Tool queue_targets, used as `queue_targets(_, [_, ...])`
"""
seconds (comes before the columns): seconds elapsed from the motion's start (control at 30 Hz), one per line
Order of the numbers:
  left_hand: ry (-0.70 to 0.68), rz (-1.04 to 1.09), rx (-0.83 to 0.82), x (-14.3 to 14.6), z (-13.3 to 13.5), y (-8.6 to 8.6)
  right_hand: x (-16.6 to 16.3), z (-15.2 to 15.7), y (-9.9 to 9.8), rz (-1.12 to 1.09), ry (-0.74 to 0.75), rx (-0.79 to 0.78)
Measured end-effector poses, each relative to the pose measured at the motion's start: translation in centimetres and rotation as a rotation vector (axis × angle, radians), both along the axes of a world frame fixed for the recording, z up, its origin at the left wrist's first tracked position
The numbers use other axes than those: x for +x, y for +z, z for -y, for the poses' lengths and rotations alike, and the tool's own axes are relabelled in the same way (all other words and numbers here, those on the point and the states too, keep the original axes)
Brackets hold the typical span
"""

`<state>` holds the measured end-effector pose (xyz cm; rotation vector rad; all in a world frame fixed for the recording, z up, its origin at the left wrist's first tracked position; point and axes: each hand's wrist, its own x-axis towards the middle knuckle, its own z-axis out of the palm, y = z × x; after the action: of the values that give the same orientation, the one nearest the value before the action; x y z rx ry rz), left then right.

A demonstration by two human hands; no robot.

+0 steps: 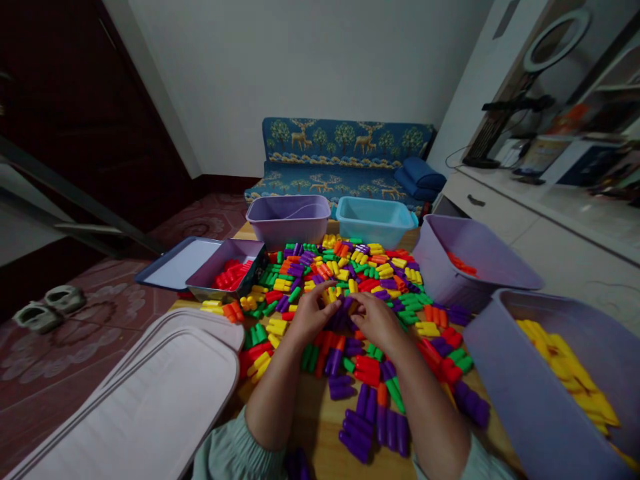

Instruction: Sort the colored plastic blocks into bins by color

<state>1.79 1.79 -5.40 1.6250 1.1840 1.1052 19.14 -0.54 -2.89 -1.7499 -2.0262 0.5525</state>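
Observation:
A wide heap of bullet-shaped plastic building pieces (367, 368) in red, yellow, green, purple and orange covers the wooden table (315, 427). My left hand (314, 312) is over the middle of the heap, thumb and index finger closed around a yellow plastic building piece (331, 295). Close beside it, my right hand (376, 320) has its fingers bent in on a purple plastic building piece (343, 317); the fingers partly hide it. Joined purple pieces (356, 437) lie nearer to me.
Behind the heap stand a purple bin (289, 233) and a light-blue bin (375, 233). A tin box (200, 283) with red pieces is at the left, above white lids (165, 407). On the right, one bin (480, 293) contains red pieces, another (495, 373) yellow ones.

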Motion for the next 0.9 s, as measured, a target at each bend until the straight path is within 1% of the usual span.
queue_targets(0.07, [-0.036,-0.028,-0.007,0.0,0.1,0.0,0.1,0.3,-0.1,-0.116,0.030,-0.022])
queue_targets(0.13, [-0.030,-0.086,-0.005,-0.2,0.1,0.1,0.5,0.5,0.3,-0.124,0.008,0.011])
queue_targets(0.17, [-0.013,-0.120,0.003,-0.3,0.1,0.2,0.8,0.6,0.7,-0.084,-0.030,0.036])
queue_targets(0.23, [0.025,-0.179,0.026,-0.4,0.1,0.5,1.6,0.8,1.8,0.046,-0.158,0.049])
queue_targets(0.3, [0.058,-0.201,0.040,-0.4,0.3,0.8,2.5,1.2,2.8,0.176,-0.263,-0.026])
queue_targets(0.33, [0.068,-0.197,0.042,-0.4,0.3,0.9,2.9,1.4,3.3,0.226,-0.283,-0.079])
queue_targets(0.4, [0.075,-0.162,0.034,-0.2,0.5,1.1,3.3,1.9,3.8,0.294,-0.258,-0.150])
queue_targets(0.5, [0.052,-0.096,0.019,0.0,0.6,1.1,3.3,2.5,4.3,0.345,-0.167,-0.194])
queue_targets(0.6, [0.039,-0.044,0.012,0.0,0.4,0.8,3.0,2.8,4.6,0.370,-0.115,-0.258])
queue_targets(0.7, [0.022,0.059,-0.022,0.0,0.2,0.5,3.1,2.8,4.6,0.356,-0.112,-0.283])
queue_targets(0.9, [-0.082,0.281,-0.145,0.3,0.1,0.6,3.9,2.6,4.3,0.359,-0.169,-0.303])
